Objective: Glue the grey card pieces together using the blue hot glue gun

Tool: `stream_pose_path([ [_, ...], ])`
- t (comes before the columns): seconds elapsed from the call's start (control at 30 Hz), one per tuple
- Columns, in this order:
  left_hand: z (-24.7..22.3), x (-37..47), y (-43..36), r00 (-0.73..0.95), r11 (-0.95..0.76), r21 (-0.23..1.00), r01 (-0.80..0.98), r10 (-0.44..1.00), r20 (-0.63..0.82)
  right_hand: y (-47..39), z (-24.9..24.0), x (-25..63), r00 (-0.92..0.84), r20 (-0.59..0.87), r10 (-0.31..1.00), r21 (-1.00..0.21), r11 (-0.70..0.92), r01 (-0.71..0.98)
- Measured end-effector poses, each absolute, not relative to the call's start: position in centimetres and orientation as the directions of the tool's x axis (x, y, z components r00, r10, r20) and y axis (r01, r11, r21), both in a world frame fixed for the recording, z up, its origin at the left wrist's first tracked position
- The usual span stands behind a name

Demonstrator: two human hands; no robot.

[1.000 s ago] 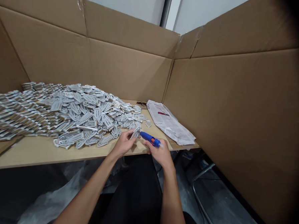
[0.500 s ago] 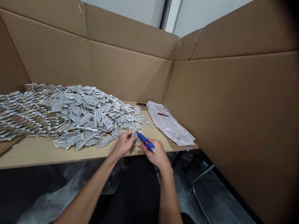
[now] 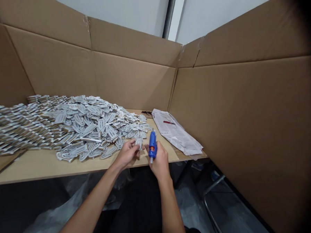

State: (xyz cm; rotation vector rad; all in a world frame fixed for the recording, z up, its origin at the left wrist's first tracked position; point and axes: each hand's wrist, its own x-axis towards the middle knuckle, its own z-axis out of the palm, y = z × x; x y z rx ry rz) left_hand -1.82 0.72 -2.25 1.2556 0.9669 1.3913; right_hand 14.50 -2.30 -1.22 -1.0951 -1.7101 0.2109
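Note:
My left hand (image 3: 128, 153) pinches a small grey and white piece with a pointed outline (image 3: 139, 140) above the front of the table. Close by on the right, my right hand (image 3: 159, 161) is wrapped round a blue hot glue gun (image 3: 152, 144), its nozzle pointing away from me. The nozzle is apart from the held piece. Just beyond my left hand, a large heap of similar grey pieces (image 3: 93, 116) spreads over the table. What the fingers under the gun do is partly hidden.
Stacked pieces (image 3: 20, 127) lie at the left. At the right, folded newspaper (image 3: 176, 134) carries a red cutter-like tool (image 3: 168, 122). Cardboard walls (image 3: 135, 82) stand round the back and sides of the wooden table (image 3: 43, 167). A metal chair frame (image 3: 207, 200) is below right.
My right hand has turned the glue gun from slanting left to pointing straight away, and its nozzle has left the piece. My left hand now shows the piece more face-on.

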Motion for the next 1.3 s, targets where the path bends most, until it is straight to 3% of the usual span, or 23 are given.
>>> stream_pose_path([
  [0.2,-1.0,-1.8,-0.9,0.318,-0.229,0.973,-0.038,0.92,0.229,-1.5,-1.7,15.8,0.128,0.492,0.861,-0.864,0.464,0.197],
  [0.3,-0.5,-1.8,-1.4,0.424,-0.347,0.935,0.076,0.86,0.285,-1.0,-1.8,15.9,0.117,0.426,0.897,-0.897,0.436,-0.078],
  [0.4,-0.3,-1.7,-1.4,0.399,-0.35,0.927,0.134,0.875,0.273,-0.9,-1.7,16.2,0.084,0.417,0.905,-0.867,0.424,-0.261],
  [0.47,-0.5,-1.7,-1.2,0.334,-0.276,0.954,0.12,0.916,0.223,-1.3,-1.5,16.8,0.04,0.413,0.91,-0.873,0.408,-0.268],
  [0.57,-0.7,-1.8,-1.0,0.27,-0.205,0.977,0.065,0.946,0.181,-2.0,-1.2,17.7,-0.037,0.361,0.932,-0.925,0.354,-0.137],
  [0.7,-0.6,-1.9,-1.1,0.32,-0.243,0.968,0.055,0.923,0.213,-2.2,-0.9,17.7,0.069,0.422,0.904,-0.906,0.417,0.077],
  [0.8,-0.6,-2.0,-1.1,0.344,-0.278,0.956,0.097,0.91,0.23,-1.9,-0.9,16.9,0.113,0.421,0.9,-0.902,0.428,-0.046],
  [0.93,-1.2,-2.0,-0.6,0.26,-0.258,0.96,0.106,0.94,0.223,-2.1,-0.8,16.6,0.025,0.376,0.926,-0.898,0.371,-0.237],
  [1.1,-2.1,-2.3,0.3,0.106,-0.2,0.977,-0.072,0.973,0.207,-2.7,-0.4,17.2,-0.18,0.333,0.926,-0.939,0.308,-0.152],
  [1.2,-2.2,-2.3,0.3,0.154,-0.142,0.972,-0.188,0.973,0.172,-2.5,-0.6,16.9,-0.071,0.346,0.936,-0.938,0.342,-0.053],
  [1.3,-1.8,-2.2,0.0,0.196,-0.147,0.97,-0.196,0.963,0.186,-2.2,-0.8,16.4,0.055,0.381,0.923,-0.923,0.383,-0.028],
])
